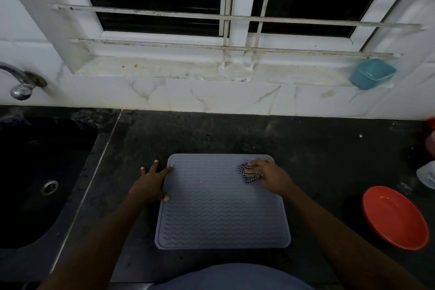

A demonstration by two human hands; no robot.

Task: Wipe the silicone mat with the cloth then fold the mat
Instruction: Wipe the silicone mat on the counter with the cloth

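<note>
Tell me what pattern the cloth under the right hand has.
A small black-and-white checked cloth, seen in the head view.

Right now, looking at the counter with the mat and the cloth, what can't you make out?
Head view only:
- cloth: mostly under the right hand, so its size and folds are hidden.
- silicone mat: the far right corner is covered by that hand; the underside is unseen.
- Red and white items at the right edge: cut off and blurred.
- tap: spout cut off by the left edge.
- sink: too dark to see inside.
</note>
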